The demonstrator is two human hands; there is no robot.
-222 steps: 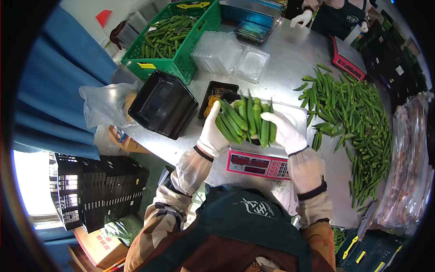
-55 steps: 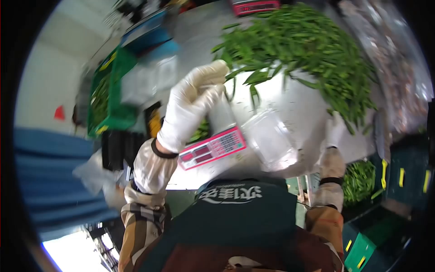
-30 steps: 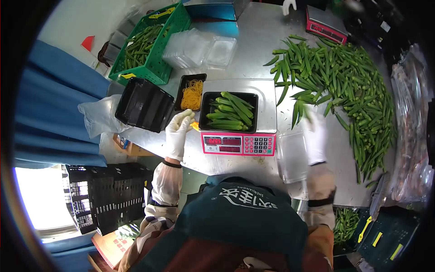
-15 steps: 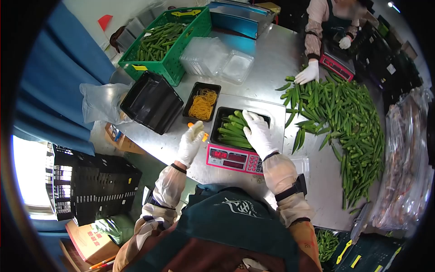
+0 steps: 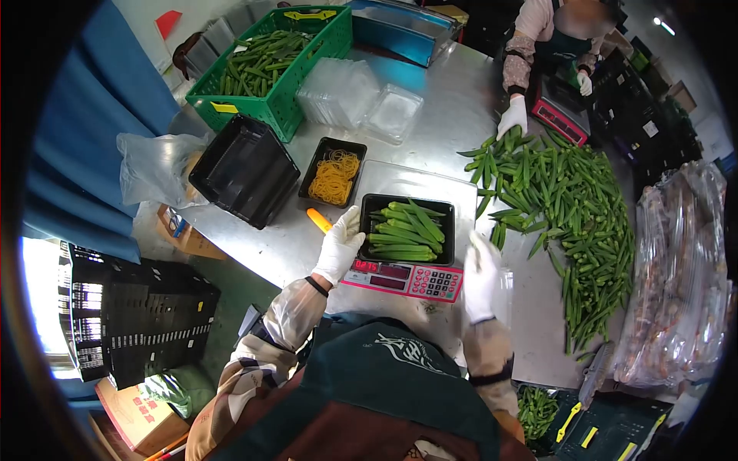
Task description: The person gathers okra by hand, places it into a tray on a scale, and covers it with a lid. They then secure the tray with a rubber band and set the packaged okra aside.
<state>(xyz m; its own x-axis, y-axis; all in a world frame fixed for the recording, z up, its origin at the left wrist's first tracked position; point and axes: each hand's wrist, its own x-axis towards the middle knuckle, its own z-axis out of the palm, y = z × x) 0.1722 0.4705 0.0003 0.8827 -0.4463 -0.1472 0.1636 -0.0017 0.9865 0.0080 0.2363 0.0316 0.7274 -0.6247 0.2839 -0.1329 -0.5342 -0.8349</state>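
The left hand [image 5: 340, 244], in a white glove, is resting against the left edge of the black tray [image 5: 370, 209] — fingers lying flat along its rim rather than curled around it, so it is touching the tray and not clasping it. The right hand [image 5: 481, 277], also gloved, is hovering just right of the pink scale [image 5: 403, 278], over a clear plastic lid [image 5: 504, 286]; it is blurred, and whether it is holding the lid cannot be told. The tray is sitting on the scale's steel platform and is holding a layer of okra pods [image 5: 403, 231] lying roughly side by side. Just left of the tray an orange-handled tool [image 5: 318, 220] is lying on the steel table [image 5: 453, 100]. Beyond it a smaller black tray of rubber bands [image 5: 334, 174] is standing, with a stack of empty black trays [image 5: 244, 170] further left. To the right a loose heap of okra [image 5: 569, 200] is spreading across the table — a co-worker's gloved hand [image 5: 512, 117] is touching its far end. Farthest back, clear containers [image 5: 357, 96] and a green crate [image 5: 273, 65] of okra are standing.
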